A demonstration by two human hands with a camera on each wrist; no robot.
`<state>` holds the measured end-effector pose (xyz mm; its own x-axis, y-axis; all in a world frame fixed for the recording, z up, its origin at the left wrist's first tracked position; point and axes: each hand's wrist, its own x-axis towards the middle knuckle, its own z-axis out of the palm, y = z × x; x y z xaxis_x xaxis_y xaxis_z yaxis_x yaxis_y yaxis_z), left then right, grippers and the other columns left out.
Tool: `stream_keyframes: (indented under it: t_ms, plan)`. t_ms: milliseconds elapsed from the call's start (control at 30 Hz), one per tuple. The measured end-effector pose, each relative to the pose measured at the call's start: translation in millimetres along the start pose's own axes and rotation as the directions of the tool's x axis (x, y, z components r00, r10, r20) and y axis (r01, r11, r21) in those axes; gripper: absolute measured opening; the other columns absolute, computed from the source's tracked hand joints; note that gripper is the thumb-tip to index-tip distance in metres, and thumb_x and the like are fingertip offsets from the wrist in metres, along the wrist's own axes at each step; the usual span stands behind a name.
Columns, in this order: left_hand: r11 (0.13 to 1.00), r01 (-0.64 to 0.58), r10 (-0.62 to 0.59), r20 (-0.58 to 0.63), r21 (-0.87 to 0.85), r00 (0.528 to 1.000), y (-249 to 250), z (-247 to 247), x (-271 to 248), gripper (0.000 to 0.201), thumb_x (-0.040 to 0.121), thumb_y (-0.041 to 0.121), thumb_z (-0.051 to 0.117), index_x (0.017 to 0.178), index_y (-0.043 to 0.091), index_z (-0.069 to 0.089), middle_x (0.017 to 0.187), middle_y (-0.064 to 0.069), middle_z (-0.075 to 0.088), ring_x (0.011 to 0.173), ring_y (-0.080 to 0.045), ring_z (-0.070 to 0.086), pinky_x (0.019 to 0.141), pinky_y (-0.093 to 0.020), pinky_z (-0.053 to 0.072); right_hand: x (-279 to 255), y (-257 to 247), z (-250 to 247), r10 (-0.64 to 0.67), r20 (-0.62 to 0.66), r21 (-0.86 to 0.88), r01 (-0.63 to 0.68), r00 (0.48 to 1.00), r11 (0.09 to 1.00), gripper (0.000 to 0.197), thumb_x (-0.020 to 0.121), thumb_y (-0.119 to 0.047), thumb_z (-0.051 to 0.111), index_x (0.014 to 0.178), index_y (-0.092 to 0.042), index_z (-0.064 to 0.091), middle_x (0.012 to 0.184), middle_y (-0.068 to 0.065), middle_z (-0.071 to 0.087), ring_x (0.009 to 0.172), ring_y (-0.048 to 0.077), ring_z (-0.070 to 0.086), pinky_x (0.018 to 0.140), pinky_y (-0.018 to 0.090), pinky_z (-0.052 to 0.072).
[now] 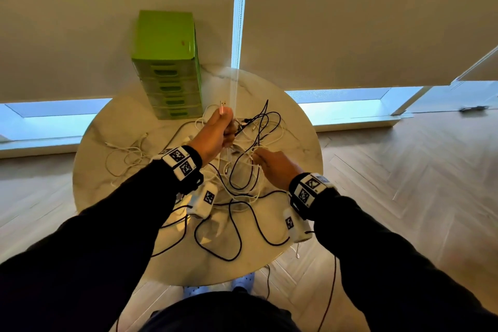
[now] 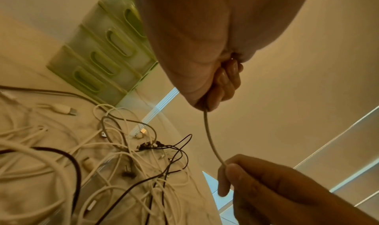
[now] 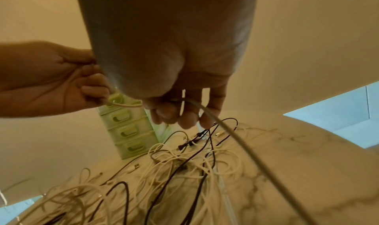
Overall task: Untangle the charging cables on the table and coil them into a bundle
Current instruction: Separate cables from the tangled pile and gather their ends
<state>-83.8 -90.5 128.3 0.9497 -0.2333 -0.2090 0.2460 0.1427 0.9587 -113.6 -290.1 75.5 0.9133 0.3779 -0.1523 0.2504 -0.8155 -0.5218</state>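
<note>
Above the round table (image 1: 89, 170), left hand (image 1: 215, 129) fisted round a white cable (image 2: 211, 139), plug visible only from the head view, right hand (image 1: 275, 167) pinching the same cable, black and white cables (image 1: 242, 183) tangled below.

Cable tangle (image 1: 242, 170) crowds table (image 1: 296, 127) centre, green drawer unit (image 1: 172, 67) blocks back

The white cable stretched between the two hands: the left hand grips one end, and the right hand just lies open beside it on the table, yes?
Not quite. The left hand does grip the white cable, but the right hand is not lying open: the left wrist view shows its fingers pinching the cable, raised above the table.
</note>
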Motion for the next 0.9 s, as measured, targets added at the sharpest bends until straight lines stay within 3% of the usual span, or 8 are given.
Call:
stream_keyframes:
  t_ms: [67,167,300,400,567,733,800,900]
  plan:
    - [0.998,-0.009,0.011,-0.028,0.068,1.0,-6.7,-2.3,-1.1,0.033,0.109,0.043,0.028,0.084,0.023,0.038,0.064,0.012,0.033,0.06,-0.011,0.027,0.06,-0.028,0.028,7.3,7.0,-0.3,0.073,-0.005,-0.09,-0.073,0.997,0.993,0.016,0.105,-0.032,0.039,0.1,-0.027,0.054,0.082,-0.003,0.059,0.071,0.024,0.056,0.068,0.035,0.047]
    - [0.999,-0.004,0.01,-0.139,0.044,0.99,-15.3,-1.5,0.2,0.031,0.109,0.044,0.028,0.086,0.026,0.038,0.064,0.012,0.033,0.059,-0.008,0.028,0.057,-0.023,0.029,12.4,-1.6,14.6,0.08,0.212,-0.124,-0.055,0.974,0.991,0.017,0.104,-0.035,0.038,0.093,-0.033,0.05,0.086,0.001,0.063,0.077,0.025,0.06,0.076,0.041,0.053]
    - [0.996,0.066,-0.052,-0.217,0.06,0.975,-28.2,-7.3,5.7,0.022,0.108,0.044,0.027,0.094,0.031,0.037,0.072,0.007,0.034,0.059,-0.006,0.031,0.057,-0.02,0.032,12.3,-26.6,33.6,-0.088,0.49,-0.023,0.114,0.867,0.993,0.023,0.107,-0.03,0.037,0.095,-0.019,0.053,0.087,0.001,0.053,0.081,0.022,0.048,0.073,0.034,0.036]
    - [0.987,0.12,-0.092,-0.236,0.107,0.967,-38.0,-20.6,16.4,0.021,0.108,0.045,0.029,0.098,0.032,0.042,0.074,0.007,0.035,0.063,-0.007,0.034,0.059,-0.019,0.036,35.6,-22.6,26.0,-0.11,0.568,-0.016,0.145,0.815,0.989,0.031,0.106,-0.032,0.039,0.103,-0.014,0.063,0.1,0.007,0.065,0.091,0.025,0.056,0.082,0.036,0.043]
    - [0.97,0.19,-0.149,-0.248,0.152,0.957,-46.9,-41.8,48.7,0.024,0.106,0.048,0.036,0.096,0.031,0.049,0.074,0.008,0.039,0.065,-0.009,0.036,0.063,-0.027,0.034,106.9,16.1,-4.4,0.016,0.4,-0.098,0.025,0.916,0.995,0.028,0.102,-0.019,0.045,0.117,-0.011,0.068,0.111,0.006,0.067,0.108,0.026,0.061,0.083,0.027,0.039]
    - [0.963,0.241,-0.204,-0.263,0.117,0.943,-65.0,-49.6,75.8,0.021,0.101,0.048,0.045,0.095,0.03,0.054,0.066,0.015,0.049,0.06,-0.006,0.045,0.066,-0.03,0.037,176.5,53.1,8.6,0.082,0.234,-0.22,-0.03,0.969,0.975,0.037,0.095,-0.009,0.049,0.13,-0.009,0.061,0.133,0.016,0.055,0.122,0.036,0.052,0.101,0.04,0.044]
    - [0.954,0.265,-0.219,-0.277,0.139,0.935,-72.2,-50.3,77.7,0.027,0.095,0.054,0.046,0.094,0.028,0.053,0.071,0.011,0.048,0.064,-0.008,0.045,0.071,-0.032,0.038,184.5,58.9,21.6,0.077,0.23,-0.316,-0.001,0.97,0.949,0.043,0.093,-0.008,0.051,0.135,-0.012,0.056,0.139,0.014,0.048,0.122,0.038,0.049,0.099,0.045,0.046]
    - [0.961,0.26,-0.223,-0.294,0.093,0.929,-81.1,-51.8,78.4,0.021,0.104,0.042,0.044,0.091,0.029,0.054,0.067,0.017,0.05,0.061,-0.002,0.047,0.066,-0.026,0.039,188.9,62.5,35.5,0.019,0.179,-0.415,0.058,0.984,0.908,0.037,0.091,-0.002,0.051,0.126,-0.006,0.057,0.132,0.017,0.053,0.114,0.039,0.055,0.087,0.045,0.047]
